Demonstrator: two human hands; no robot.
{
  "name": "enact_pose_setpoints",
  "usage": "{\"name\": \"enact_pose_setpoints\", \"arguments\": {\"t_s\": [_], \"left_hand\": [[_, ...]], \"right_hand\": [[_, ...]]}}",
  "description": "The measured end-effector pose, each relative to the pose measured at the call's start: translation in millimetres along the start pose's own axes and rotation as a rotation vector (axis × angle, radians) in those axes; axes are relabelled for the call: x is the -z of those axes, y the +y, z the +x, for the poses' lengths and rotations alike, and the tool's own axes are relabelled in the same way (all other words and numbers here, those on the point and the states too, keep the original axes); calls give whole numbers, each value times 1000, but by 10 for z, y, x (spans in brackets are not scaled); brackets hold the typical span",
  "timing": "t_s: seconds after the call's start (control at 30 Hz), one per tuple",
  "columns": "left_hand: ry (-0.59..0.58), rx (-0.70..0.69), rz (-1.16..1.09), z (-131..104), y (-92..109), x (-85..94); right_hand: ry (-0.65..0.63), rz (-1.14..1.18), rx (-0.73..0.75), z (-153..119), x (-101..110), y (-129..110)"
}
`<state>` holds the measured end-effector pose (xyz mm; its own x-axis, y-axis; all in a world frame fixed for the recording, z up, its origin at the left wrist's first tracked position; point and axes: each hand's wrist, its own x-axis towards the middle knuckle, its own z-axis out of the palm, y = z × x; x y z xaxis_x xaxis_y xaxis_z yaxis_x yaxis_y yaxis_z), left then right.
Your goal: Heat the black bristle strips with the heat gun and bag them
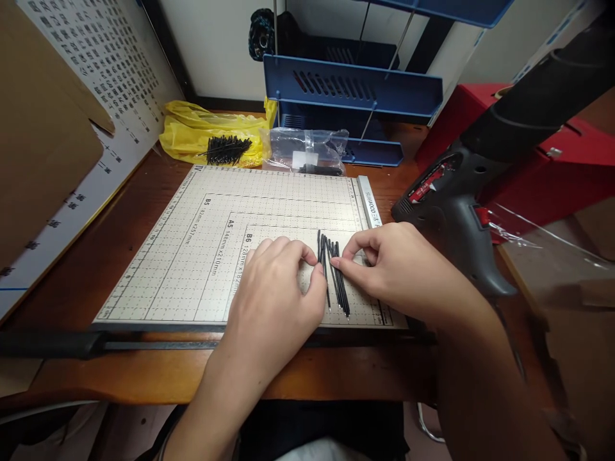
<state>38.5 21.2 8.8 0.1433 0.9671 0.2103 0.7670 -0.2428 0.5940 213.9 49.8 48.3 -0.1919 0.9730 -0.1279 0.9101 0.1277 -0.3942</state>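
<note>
Several thin black sticks (340, 288) with pale tips lie roughly side by side on the cream gridded board of a paper cutter (182, 256), near its right end. My left hand (283, 294) is at their left side, thumb and index finger bent together at the leftmost stick. From the right, my right hand (389, 266) touches the upper part of the bundle with thumb and index fingertips brought close. Whether either hand pinches a single stick is too small to tell.
Behind the board are a yellow bag (187, 131) with a pile of black pieces (228, 150), a clear plastic bag (307, 146) and a blue rack (355, 83). A heat gun (461, 198) stands at right before a red box (542, 153). The cutter's handle (52, 344) lies front left.
</note>
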Motion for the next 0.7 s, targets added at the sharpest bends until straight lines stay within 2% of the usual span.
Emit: {"name": "enact_pose_setpoints", "arguments": {"t_s": [0.7], "left_hand": [[42,-8,9,-15,-18,-37]], "right_hand": [[8,-51,-32,20,-31,-25]]}}
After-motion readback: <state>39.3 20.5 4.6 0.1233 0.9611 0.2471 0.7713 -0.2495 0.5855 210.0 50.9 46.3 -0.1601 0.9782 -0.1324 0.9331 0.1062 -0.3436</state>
